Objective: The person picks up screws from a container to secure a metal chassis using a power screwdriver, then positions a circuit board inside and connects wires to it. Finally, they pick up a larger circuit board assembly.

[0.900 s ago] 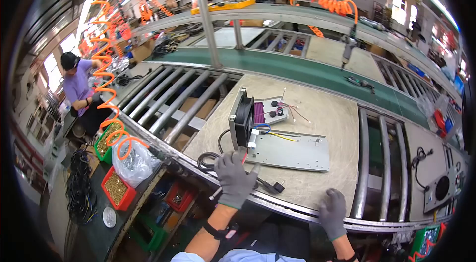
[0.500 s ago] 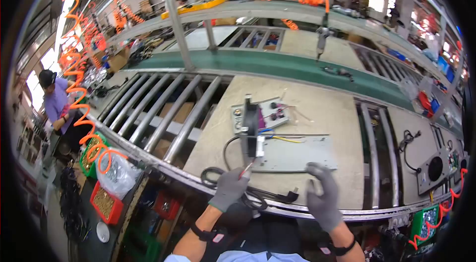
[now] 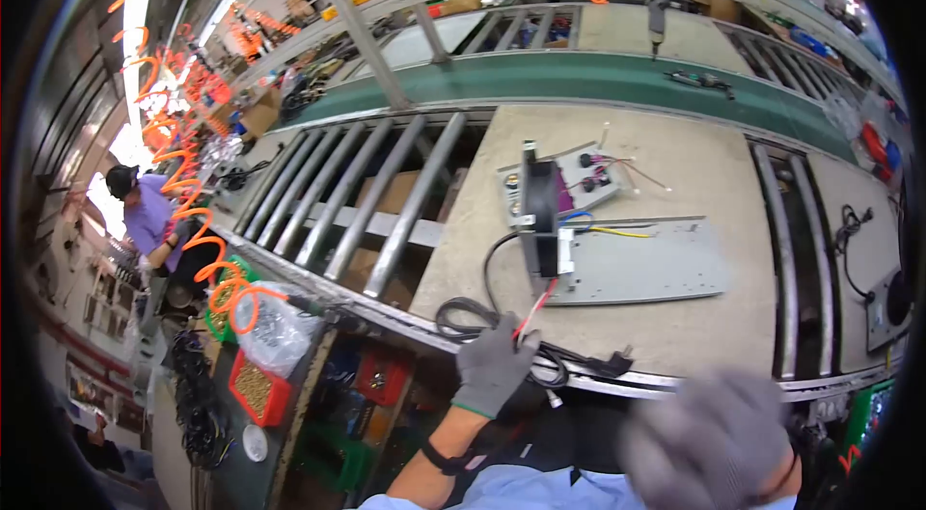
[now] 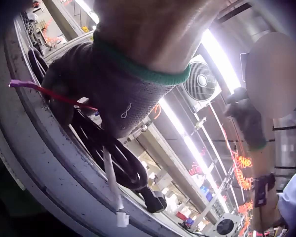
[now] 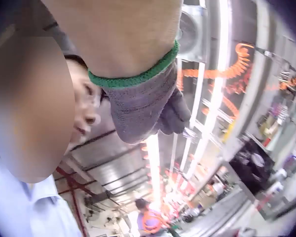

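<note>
Gripped in the gloved left hand (image 3: 497, 370) are a red wire (image 3: 549, 294) and a white wire, by the black fan unit (image 3: 542, 220) standing upright on a grey metal plate (image 3: 646, 264). In the left wrist view the red wire (image 4: 49, 92) has a purple connector, and the white wire (image 4: 110, 173) hangs below the left hand (image 4: 113, 94). A coiled black power cable (image 4: 133, 165) lies against that hand. The right hand (image 3: 709, 438), blurred, is raised near the body, off the table. Its fingers look curled in the right wrist view (image 5: 145, 108), with nothing recognisable in them.
A plate with knobs and wires (image 3: 588, 177) sits behind the fan. Rollers (image 3: 386, 211) flank the wooden board (image 3: 463, 259). At the left stand a red bin of screws (image 3: 258, 389) and a plastic bag (image 3: 278, 331); a person in purple (image 3: 149, 216) is beyond. A driver (image 3: 657, 13) hangs above.
The right hand has risen from the table's front edge towards the body, and its fingers have curled. The left hand still holds the wires. The head view has shifted.
</note>
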{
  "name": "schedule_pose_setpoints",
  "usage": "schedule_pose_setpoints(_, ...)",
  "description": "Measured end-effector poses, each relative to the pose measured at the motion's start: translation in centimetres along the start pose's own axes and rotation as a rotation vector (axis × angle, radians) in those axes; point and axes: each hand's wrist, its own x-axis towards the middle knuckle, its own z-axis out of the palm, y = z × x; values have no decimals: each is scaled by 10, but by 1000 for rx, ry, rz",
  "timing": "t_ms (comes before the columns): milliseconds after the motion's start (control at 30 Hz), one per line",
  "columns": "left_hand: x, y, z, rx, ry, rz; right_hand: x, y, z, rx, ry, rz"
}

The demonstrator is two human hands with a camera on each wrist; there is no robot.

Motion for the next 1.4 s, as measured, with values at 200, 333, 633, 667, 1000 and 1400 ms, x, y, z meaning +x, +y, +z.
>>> schedule_pose_setpoints(200,-4,-6,6,11,53,59,-11,192,196,29,-257,489)
schedule_pose_setpoints(333,2,-12,-8,-81,94,66,7,246,273,-1,-316,378)
schedule_pose_setpoints(633,89,-71,-37,88,392,249,-5,304,308,-276,-394,360)
schedule_pose_setpoints(667,99,-70,-45,102,409,301,-20,316,305,-256,-381,431)
schedule_pose_setpoints(1000,159,-75,19,153,385,340,-126,387,244,-280,-336,855)
schedule_pose_setpoints(1400,26,-17,39,-54,86,412,-111,133,199,23,-248,349)
